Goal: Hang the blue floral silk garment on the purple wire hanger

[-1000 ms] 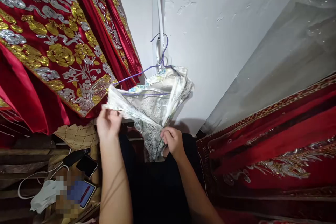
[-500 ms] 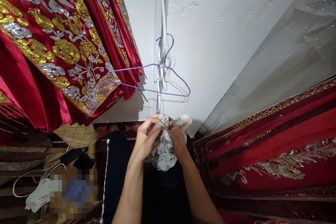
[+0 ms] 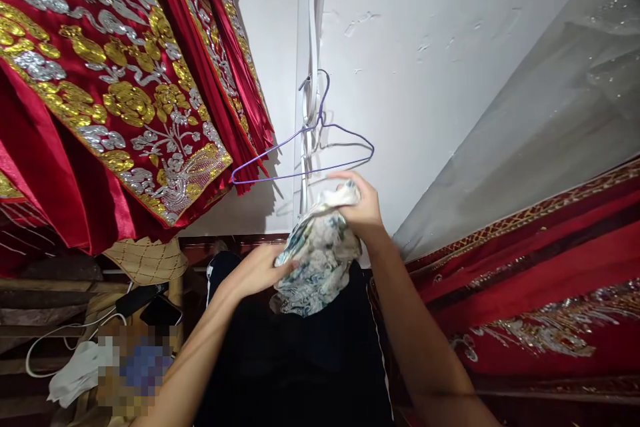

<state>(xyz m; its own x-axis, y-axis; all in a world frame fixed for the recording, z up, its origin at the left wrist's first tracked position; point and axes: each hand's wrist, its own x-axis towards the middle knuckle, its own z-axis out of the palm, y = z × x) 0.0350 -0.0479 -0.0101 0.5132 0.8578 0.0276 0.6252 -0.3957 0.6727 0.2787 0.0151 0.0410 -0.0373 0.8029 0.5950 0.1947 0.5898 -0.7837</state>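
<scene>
A crumpled piece of patterned cloth (image 3: 320,263), white with blue and green markings, hangs between my hands above my lap. My left hand (image 3: 261,272) grips its left edge, the thumb lying over the fabric. On the upper right, my right hand (image 3: 364,208) holds a bunched white part of the cloth. Some of the right fingers are hidden behind it. Just above my hands, a purple wire hanger (image 3: 273,179) with no garment on it hangs in front of the wall, tilted down to its left.
Red garments with gold and silver embroidery (image 3: 127,103) hang at the left. A sheer covering (image 3: 480,147) and red embroidered fabric (image 3: 540,273) fill the right. A white strap (image 3: 313,27) runs down the wall. At lower left lie a phone (image 3: 161,311) and a white cable (image 3: 30,353).
My hands have moved apart, the right one up and right, the left one left and down. The cloth is spread wider between them. The hanger has swung and tilted.
</scene>
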